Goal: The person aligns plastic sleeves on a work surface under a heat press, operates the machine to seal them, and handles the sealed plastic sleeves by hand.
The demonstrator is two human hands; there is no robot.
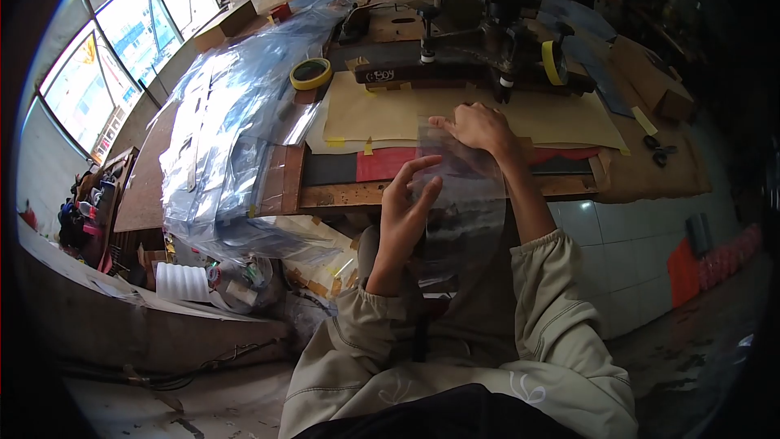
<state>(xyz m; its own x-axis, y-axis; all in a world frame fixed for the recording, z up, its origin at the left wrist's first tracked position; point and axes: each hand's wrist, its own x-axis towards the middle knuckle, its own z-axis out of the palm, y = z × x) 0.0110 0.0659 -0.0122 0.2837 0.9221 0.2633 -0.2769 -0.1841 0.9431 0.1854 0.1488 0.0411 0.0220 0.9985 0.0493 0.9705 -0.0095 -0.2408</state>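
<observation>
A clear plastic sheet (463, 211) runs from the tan board (390, 110) on the machine bed down over the wooden front edge toward my lap. My right hand (481, 128) is at its upper end, with fingers curled and thumb pointing left, closed on the sheet as far as I can see; its fingertips are partly hidden. At the sheet's left edge is my left hand (410, 203), thumb and index finger bent but apart. Whether it touches the film I cannot tell. Red material (385, 164) shows under the board's front edge.
Above the board is a dark machine bar (479, 73) with clamps. A yellow tape roll (310, 74) lies to its left; another tape roll (554, 63) hangs at its right. Stacked clear film (236, 130) covers the left side. Black scissors (659, 149) lie on the brown right-hand surface.
</observation>
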